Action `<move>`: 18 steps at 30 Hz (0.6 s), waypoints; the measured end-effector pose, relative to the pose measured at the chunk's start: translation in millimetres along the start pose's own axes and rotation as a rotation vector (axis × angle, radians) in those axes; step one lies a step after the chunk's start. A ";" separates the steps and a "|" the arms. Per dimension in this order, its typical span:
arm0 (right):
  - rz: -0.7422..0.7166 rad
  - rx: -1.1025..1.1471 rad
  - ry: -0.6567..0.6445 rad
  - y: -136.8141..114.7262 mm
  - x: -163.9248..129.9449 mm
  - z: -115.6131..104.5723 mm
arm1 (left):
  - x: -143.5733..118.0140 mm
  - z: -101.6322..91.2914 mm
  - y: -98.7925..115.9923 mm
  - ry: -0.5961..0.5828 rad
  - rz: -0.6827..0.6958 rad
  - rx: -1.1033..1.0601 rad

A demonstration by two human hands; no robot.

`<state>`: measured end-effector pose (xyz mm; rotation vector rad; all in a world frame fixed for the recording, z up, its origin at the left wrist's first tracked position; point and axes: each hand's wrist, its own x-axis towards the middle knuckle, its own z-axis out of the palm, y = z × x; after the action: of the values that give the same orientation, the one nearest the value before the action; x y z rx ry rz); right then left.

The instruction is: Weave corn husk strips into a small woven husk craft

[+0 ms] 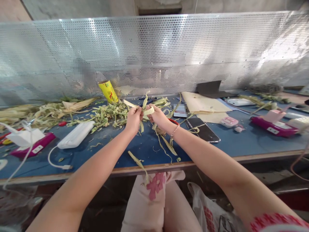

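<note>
Leaf strip, pale green-yellow, is held up over the middle of the blue table, pinched betw both hands. L hand is closed on its left end, fingers together; R hand is clamped on the right end, w/ more strips hanging down from under it toward the table edge. Hands nearly touching. Bracelet on R wrist.

Behind the hands: heap of cut leaf scraps, spreading left into a bigger pile of husks. Yellow tube stands tilted at the back by the perforated metal screen; contents can't tell.

L side: white power bank w/ cable, pink box w/ white paper on top. R side: dark phone flat on table, tan paper sheets, another pink box. Plastic bag below table by the knee, inside not visible.
</note>
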<state>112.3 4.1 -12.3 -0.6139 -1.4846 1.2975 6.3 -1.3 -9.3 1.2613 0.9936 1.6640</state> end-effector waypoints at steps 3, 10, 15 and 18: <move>0.057 0.089 0.005 -2.1 0.9 0.4 | -2.1 0.4 3.2 -0.005 0.003 0.006; 0.149 0.169 0.057 -9.3 -0.2 2.9 | -6.5 2.4 1.9 -0.010 0.062 0.052; 0.125 0.157 0.033 -8.1 -0.6 3.0 | -6.0 2.3 -3.0 0.028 0.069 0.108; 0.113 0.128 0.029 -7.7 -1.0 3.5 | -7.3 2.6 -3.1 0.034 0.095 0.153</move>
<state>111.3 -0.4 -5.1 -0.6375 -1.3472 1.4525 10.6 -6.7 -14.2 1.4037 1.1149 1.7133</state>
